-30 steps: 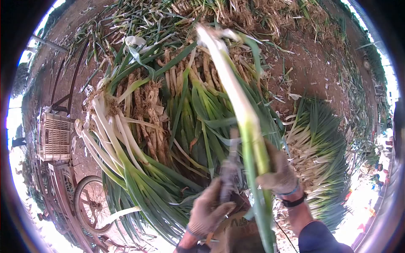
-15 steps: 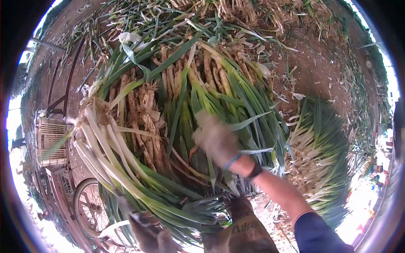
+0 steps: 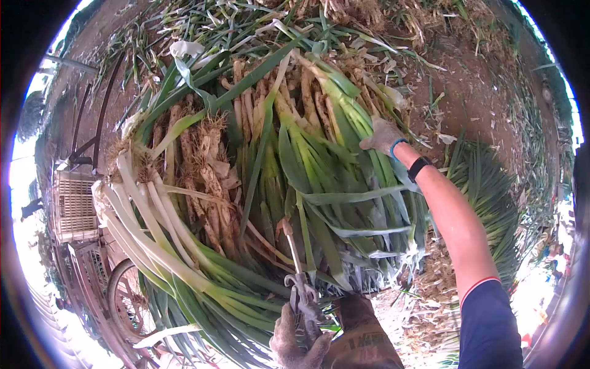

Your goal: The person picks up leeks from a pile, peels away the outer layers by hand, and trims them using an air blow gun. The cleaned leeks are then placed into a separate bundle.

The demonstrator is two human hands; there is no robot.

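Note:
A big pile of long green onions lies before me, with soil-crusted roots and green leaves. At the pile's right side, my gloved right hand is closed around green onion stalks. Near my legs, my gloved left hand holds a grey metal tool with a thin, straight tip, resembling an air blow gun. Its tip points up toward the leaves. Cleaner green onions with white stems lie across the pile's left side. The fingers of my left hand are partly hidden behind the tool.
Another heap of green onions lies on the ground at right. A cart wheel and a pale plastic crate stand at left. Loose leaves and more onions litter the soil beyond the pile. My trouser leg shows below.
My right hand has moved from the middle of the pile up and right onto the stalks. My left hand and the metal tool have swung right from the lower left.

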